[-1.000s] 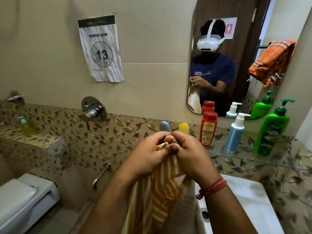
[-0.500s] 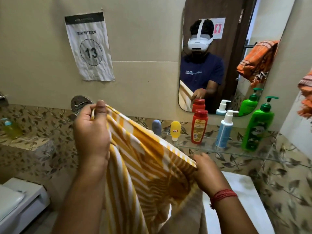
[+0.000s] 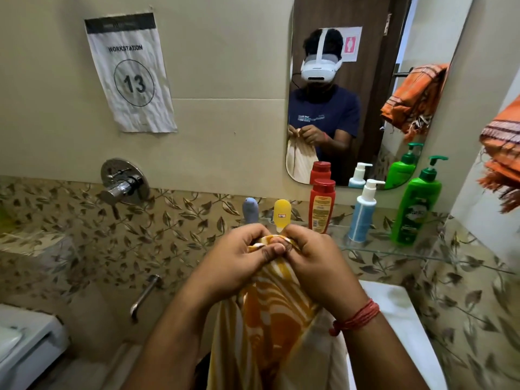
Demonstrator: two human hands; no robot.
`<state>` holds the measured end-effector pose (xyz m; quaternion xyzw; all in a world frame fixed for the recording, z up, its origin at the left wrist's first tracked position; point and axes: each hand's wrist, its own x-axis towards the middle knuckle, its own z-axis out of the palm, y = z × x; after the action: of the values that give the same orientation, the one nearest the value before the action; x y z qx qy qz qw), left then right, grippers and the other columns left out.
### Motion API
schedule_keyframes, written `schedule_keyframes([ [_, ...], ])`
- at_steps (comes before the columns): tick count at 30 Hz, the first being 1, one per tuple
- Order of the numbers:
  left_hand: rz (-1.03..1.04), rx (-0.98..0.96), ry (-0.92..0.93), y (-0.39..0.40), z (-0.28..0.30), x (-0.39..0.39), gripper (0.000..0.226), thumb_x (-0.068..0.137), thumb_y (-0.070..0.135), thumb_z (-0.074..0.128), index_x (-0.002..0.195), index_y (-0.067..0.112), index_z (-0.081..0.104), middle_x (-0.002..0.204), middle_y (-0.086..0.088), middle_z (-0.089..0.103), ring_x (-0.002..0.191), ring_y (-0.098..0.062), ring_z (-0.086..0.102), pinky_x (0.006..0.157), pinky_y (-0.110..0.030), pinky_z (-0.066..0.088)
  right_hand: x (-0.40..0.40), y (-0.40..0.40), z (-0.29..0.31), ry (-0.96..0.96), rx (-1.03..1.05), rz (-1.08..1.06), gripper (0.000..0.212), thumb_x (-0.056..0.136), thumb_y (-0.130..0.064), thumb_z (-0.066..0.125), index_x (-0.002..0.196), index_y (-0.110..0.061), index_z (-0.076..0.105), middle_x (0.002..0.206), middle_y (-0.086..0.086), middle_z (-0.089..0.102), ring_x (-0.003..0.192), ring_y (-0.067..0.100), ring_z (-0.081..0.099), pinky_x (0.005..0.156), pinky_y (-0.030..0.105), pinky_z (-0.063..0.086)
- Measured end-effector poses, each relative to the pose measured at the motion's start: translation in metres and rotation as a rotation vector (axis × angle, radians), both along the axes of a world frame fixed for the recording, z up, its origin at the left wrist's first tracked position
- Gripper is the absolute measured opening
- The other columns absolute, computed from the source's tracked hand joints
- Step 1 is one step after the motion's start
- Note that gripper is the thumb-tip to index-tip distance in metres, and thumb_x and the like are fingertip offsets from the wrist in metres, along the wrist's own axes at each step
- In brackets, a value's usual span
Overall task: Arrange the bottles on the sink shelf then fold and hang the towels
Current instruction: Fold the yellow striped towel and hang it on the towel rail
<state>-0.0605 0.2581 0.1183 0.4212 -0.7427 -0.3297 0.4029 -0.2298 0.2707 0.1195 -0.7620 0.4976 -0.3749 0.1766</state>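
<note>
Bottles [image 3: 322, 205] lined up on glass shelf [image 3: 399, 250]: looks done. Left hand [image 3: 236, 260] and right hand [image 3: 312, 260] pinching yellow striped towel [image 3: 270, 319] top corners together, rest hanging; mid-fold. Orange towel [image 3: 503, 153] bunched at right, probably unfolded. Hanging pending.

Yellow-and-white striped towel [image 3: 270, 313] hangs in a bunched vertical drape, its top edge gathered and pinched between two hands. Orange towel [image 3: 501, 153] hangs crumpled at far right. On the glass shelf [image 3: 394, 250], standing upright in a row from left: grey-blue bottle [image 3: 250, 210], small yellow bottle [image 3: 281, 214], red bottle [image 3: 322, 205], pale blue pump bottle [image 3: 363, 211], green pump bottle [image 3: 417, 205].
</note>
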Motion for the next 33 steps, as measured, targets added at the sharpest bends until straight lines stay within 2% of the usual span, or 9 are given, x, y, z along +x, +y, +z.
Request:
schedule_keyframes([
  [9,0.655,-0.31,0.838,0.015,0.053,0.027,0.03,0.097,0.036,0.061,0.071,0.022,0.059,0.051,0.017,0.051,0.045,0.001,0.04,0.045,-0.015,0.038,-0.035,-0.005,-0.03,0.351,0.261,-0.214,0.017,0.087,-0.008,0.056,0.092,-0.025,0.057,0.101,0.0,0.063,0.094,0.019,0.059,0.079,0.031,0.047],
  [12,0.856,-0.465,0.621,0.002,0.058,0.05,0.019,0.096,0.038,0.063,0.081,0.026,0.063,0.071,0.019,0.06,0.063,0.005,0.055,0.065,-0.011,0.044,-0.047,-0.005,-0.029,0.338,0.298,-0.232,0.026,0.089,-0.003,0.052,0.095,-0.029,0.05,0.1,-0.005,0.052,0.094,0.016,0.055,0.077,0.028,0.045],
  [14,0.805,-0.409,0.4,-0.005,0.047,0.048,0.01,0.094,0.029,0.067,0.101,0.023,0.068,0.09,0.016,0.067,0.086,0.003,0.065,0.082,-0.011,0.048,-0.047,-0.002,-0.018,0.188,0.324,-0.117,0.032,0.091,-0.002,0.053,0.102,-0.031,0.05,0.1,-0.01,0.058,0.093,0.011,0.059,0.074,0.027,0.05],
  [18,0.245,-0.15,0.173,0.002,0.023,0.017,0.045,0.084,0.037,0.07,0.127,0.026,0.063,0.123,0.013,0.068,0.118,-0.003,0.061,0.096,-0.023,0.05,-0.025,0.007,0.009,-0.191,0.329,0.122,0.02,0.097,-0.012,0.055,0.101,-0.031,0.057,0.096,-0.007,0.065,0.089,0.009,0.063,0.075,0.033,0.057],
  [21,-0.145,0.095,0.009,0.01,0.011,-0.002,0.05,0.08,0.035,0.074,0.129,0.028,0.062,0.121,0.014,0.069,0.115,-0.004,0.063,0.092,-0.026,0.054,-0.015,0.008,0.019,-0.217,0.225,0.163,0.012,0.097,-0.017,0.054,0.096,-0.024,0.065,0.091,-0.002,0.067,0.086,0.013,0.064,0.077,0.04,0.056],
  [25,-0.045,-0.057,-0.138,0.01,0.009,-0.002,0.011,0.091,0.034,0.068,0.102,0.032,0.071,0.094,0.012,0.072,0.091,-0.004,0.067,0.076,-0.029,0.054,-0.016,0.005,0.015,-0.071,0.144,0.132,0.018,0.097,-0.018,0.053,0.092,-0.023,0.069,0.084,-0.004,0.068,0.08,0.007,0.062,0.073,0.034,0.053],
  [27,0.047,-0.139,-0.092,0.012,0.015,0.006,0.012,0.093,0.035,0.063,0.083,0.035,0.069,0.076,0.015,0.066,0.073,0.001,0.061,0.064,-0.021,0.044,-0.02,0.005,0.01,0.089,0.049,0.053,0.018,0.098,-0.021,0.053,0.086,-0.029,0.063,0.079,-0.01,0.063,0.075,0.003,0.058,0.066,0.025,0.048],
  [30,0.082,-0.16,0.143,0.02,0.028,0.01,0.017,0.089,0.035,0.06,0.076,0.03,0.07,0.068,0.013,0.063,0.064,-0.002,0.057,0.059,-0.016,0.042,-0.033,0.0,0.003,0.287,0.03,-0.078,0.016,0.097,-0.02,0.053,0.084,-0.028,0.06,0.081,-0.009,0.063,0.075,0.006,0.058,0.07,0.034,0.054],
  [33,0.175,-0.097,0.551,0.025,0.038,0.01,0.025,0.087,0.034,0.062,0.081,0.013,0.072,0.071,-0.002,0.066,0.064,-0.014,0.058,0.055,-0.023,0.047,-0.044,-0.003,-0.003,0.179,0.192,-0.091,0.024,0.093,-0.009,0.053,0.078,-0.025,0.061,0.077,-0.005,0.064,0.069,0.009,0.062,0.069,0.035,0.057],
])
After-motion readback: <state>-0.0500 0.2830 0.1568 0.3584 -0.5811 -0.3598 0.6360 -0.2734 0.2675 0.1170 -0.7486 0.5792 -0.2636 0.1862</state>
